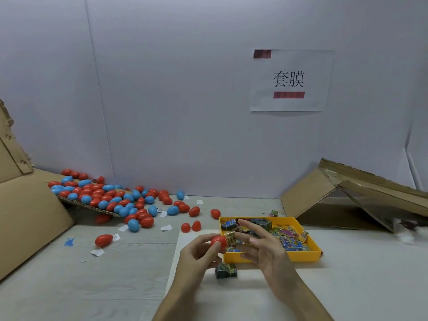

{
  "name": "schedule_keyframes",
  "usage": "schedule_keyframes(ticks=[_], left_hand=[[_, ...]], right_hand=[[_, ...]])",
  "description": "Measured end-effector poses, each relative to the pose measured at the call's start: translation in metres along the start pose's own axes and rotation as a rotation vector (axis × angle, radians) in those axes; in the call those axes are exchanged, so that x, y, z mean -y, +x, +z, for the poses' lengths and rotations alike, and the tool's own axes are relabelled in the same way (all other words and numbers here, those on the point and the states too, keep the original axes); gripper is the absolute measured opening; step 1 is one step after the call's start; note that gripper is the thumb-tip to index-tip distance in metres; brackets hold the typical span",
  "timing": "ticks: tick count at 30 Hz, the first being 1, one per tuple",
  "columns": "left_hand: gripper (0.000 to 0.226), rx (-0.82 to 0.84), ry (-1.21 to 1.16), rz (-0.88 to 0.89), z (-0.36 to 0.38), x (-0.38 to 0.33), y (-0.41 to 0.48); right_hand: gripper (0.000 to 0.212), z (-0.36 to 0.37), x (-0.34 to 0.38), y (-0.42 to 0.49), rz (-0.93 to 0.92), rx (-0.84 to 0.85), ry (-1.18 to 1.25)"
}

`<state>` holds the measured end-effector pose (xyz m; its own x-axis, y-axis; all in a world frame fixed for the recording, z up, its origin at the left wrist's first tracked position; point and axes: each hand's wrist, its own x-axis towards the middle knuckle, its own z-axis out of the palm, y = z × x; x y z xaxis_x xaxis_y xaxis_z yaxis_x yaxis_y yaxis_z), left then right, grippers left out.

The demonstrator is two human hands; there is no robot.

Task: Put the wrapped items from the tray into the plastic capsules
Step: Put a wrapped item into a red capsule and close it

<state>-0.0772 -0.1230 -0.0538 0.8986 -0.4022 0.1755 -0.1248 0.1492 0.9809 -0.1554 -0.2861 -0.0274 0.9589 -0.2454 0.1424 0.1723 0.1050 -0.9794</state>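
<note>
1. a red plastic egg-shaped capsule (218,242) is gripped in the curled fingers of the left hand (196,253), just before the near corner of the yellow plastic tray (301,253).
2. a gold-printed wrapped item (231,238) is pressed against the capsule by the right hand (268,253), fingers spread and almost straight; no pinch can be made out.
3. the insertion step is judged to be in hand; the item is seen mostly outside.
4. a firmer, centred push is called for next, then closing.

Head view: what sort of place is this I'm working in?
Probably a hand-packing station: a heap of red and blue capsules spilling from a cardboard box, a yellow tray of wrapped items, a printed sign on the white wall.
</note>
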Motion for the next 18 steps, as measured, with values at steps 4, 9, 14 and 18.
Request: schedule_keyframes(ticks=[4, 9, 14, 18], left_hand=[[0.041, 0.054, 0.005, -0.029, 0.0013, -0.0013, -0.0013], [0.037, 0.1, 0.015, -0.054, 0.0042, -0.0018, -0.0053], [0.037, 0.08, 0.032, -0.043, 0.003, -0.0028, -0.0049], [0.04, 0.098, 0.024, -0.028, 0.0021, -0.0041, -0.0063]], right_hand=[[0.052, 0.0003, 0.0008, -0.0005, -0.004, 0.009, -0.009], [0.048, 0.0007, 0.0025, -0.0015, -0.022, 0.007, -0.028], [0.033, 0.0008, -0.0045, -0.001, -0.076, -0.071, -0.102], [0.032, 0.002, -0.0041, -0.0025, -0.126, -0.067, -0.136]])
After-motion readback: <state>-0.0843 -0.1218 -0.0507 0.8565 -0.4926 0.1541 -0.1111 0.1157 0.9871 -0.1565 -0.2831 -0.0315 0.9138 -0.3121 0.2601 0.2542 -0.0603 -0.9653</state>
